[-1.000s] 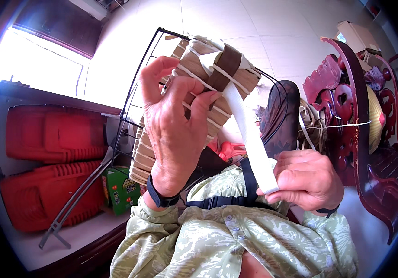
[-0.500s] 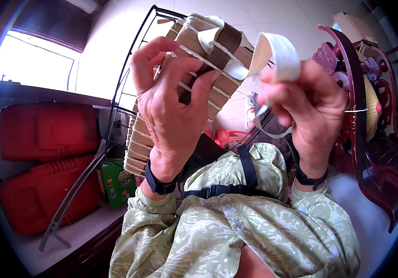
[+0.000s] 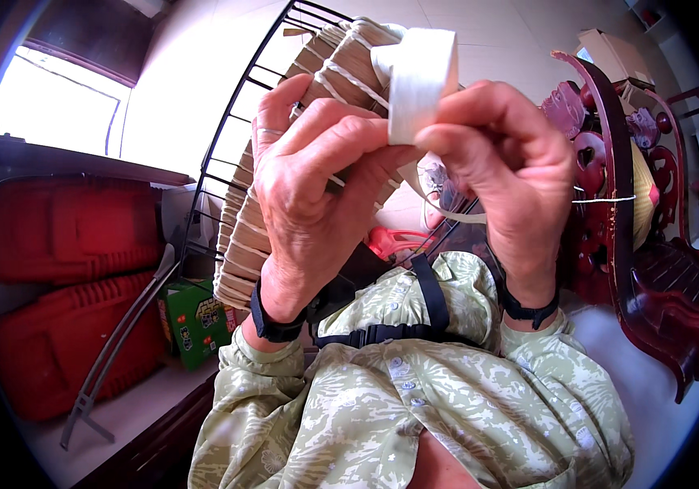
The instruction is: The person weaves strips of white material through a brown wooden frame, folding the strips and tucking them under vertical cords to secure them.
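Observation:
A black wire frame (image 3: 239, 91) stands tilted in front of me, partly covered by a tan woven panel (image 3: 243, 232) wrapped with white cord. From its upper part a glossy white flat strip (image 3: 424, 77) bends out in a loop. My left hand (image 3: 309, 183), wearing a ring, lies over the weave, its index finger and thumb closed on the strip's lower edge. Close beside it, my right hand (image 3: 525, 175) pinches the same strip between thumb and fingers. A thin tail of strip curves down below the right hand. My hands hide much of the weave behind them.
Red moulded plastic pieces (image 3: 76, 232) are stacked at the left, with a green printed box (image 3: 196, 318) and a grey bent metal frame (image 3: 117, 350) beside them. A dark red carved wooden chair (image 3: 630, 244) stands at the right, near a cardboard box (image 3: 617, 57).
My right hand has moved left to meet the left hand. The left fingers have shifted right from the weave onto the strip. The strip now stands up broadside, covering part of the panel.

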A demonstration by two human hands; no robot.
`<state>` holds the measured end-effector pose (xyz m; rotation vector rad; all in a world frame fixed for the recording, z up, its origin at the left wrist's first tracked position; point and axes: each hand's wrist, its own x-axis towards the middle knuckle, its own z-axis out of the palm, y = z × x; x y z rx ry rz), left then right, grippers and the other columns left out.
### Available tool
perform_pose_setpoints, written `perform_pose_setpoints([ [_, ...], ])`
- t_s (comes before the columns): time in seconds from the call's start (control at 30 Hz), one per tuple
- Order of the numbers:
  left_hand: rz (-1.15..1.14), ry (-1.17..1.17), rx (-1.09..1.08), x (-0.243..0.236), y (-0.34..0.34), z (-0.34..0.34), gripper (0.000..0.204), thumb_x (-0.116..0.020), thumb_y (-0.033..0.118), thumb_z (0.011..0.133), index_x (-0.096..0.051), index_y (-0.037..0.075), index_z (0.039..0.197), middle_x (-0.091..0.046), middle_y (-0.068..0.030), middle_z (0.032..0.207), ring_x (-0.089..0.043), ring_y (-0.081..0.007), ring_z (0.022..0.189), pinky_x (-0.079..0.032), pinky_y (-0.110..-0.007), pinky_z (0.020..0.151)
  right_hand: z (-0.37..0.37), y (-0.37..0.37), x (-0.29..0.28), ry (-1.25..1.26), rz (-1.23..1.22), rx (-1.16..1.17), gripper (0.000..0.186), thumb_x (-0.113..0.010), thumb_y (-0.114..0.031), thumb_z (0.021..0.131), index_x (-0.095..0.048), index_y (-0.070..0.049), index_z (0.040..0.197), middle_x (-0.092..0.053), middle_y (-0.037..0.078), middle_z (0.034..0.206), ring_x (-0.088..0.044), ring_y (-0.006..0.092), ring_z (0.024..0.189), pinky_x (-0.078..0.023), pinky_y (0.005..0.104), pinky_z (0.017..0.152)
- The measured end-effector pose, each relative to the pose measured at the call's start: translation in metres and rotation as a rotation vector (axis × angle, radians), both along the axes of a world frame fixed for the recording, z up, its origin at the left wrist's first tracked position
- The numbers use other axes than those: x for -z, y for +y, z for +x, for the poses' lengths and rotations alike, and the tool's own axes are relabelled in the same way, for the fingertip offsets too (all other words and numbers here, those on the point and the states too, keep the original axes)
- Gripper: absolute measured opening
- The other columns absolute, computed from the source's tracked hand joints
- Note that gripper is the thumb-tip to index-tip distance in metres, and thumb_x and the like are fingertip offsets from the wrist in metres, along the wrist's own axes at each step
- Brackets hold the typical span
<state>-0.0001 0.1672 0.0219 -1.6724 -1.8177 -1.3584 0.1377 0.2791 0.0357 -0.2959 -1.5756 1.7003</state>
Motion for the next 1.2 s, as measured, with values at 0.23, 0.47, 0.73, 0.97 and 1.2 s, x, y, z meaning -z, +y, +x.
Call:
perform_pose_setpoints([
  [0.23, -0.019, -0.039, 0.026, 0.0, 0.0, 0.0, 0.014, -0.08, 0.004, 0.077, -0.07, 0.008, 0.086, -0.068, -0.0001, 0.076, -0.064, -0.0178, 0.072, -0.038, -0.044, 0.106, -0.004, 0.002, 0.013, 0.09, 0.025, 0.337, 0.035, -0.075, -0.009, 0.092, -0.064, 0.004, 0.122, -0.07, 0.007, 0.101, -0.053, 0.0029, 0.067, -0.041, 0.0176, 0.059],
  [0.47, -0.03, -0.027, 0.157, -0.007, -0.005, -0.003, 0.021, -0.085, 0.005, 0.068, -0.075, 0.01, 0.086, -0.07, -0.0027, 0.09, -0.067, -0.0162, 0.079, -0.04, -0.044, 0.105, -0.003, 0.007, 0.026, -0.067, 0.429, 0.354, 0.013, -0.076, -0.002, 0.087, -0.072, -0.002, 0.099, -0.072, 0.004, 0.093, -0.068, 0.0093, 0.079, -0.054, 0.0234, 0.064],
  [0.73, 0.143, -0.272, 0.21, 0.001, -0.004, -0.001, 0.019, -0.085, 0.006, 0.07, -0.074, 0.008, 0.085, -0.065, -0.0167, 0.128, -0.063, -0.029, 0.114, -0.045, -0.041, 0.101, 0.004, -0.006, 0.025, -0.241, 0.518, 0.145, 0.017, -0.072, 0.005, 0.082, -0.074, -0.004, 0.096, -0.069, 0.004, 0.087, -0.067, 0.0139, 0.075, -0.052, 0.0262, 0.063],
  [0.97, 0.251, -0.3, 0.207, 0.009, -0.002, 0.002, 0.012, -0.075, 0.006, 0.085, -0.064, 0.002, 0.085, -0.076, -0.0161, 0.104, -0.071, -0.0259, 0.098, -0.04, -0.051, 0.107, 0.011, -0.007, 0.027, -0.252, 0.438, 0.139, 0.015, -0.074, 0.003, 0.084, -0.074, -0.002, 0.098, -0.069, 0.004, 0.087, -0.064, 0.0115, 0.071, -0.05, 0.0259, 0.06],
  [1.2, 0.243, -0.359, 0.148, 0.012, -0.004, 0.007, 0.006, -0.066, 0.003, 0.096, -0.061, 0.002, 0.092, -0.076, -0.0136, 0.094, -0.072, -0.0227, 0.094, -0.039, -0.051, 0.109, 0.016, -0.021, 0.013, -0.242, 0.669, 0.336, 0.023, -0.083, -0.01, 0.08, -0.073, -0.001, 0.099, -0.067, 0.005, 0.09, -0.06, 0.0133, 0.071, -0.048, 0.0259, 0.061],
])
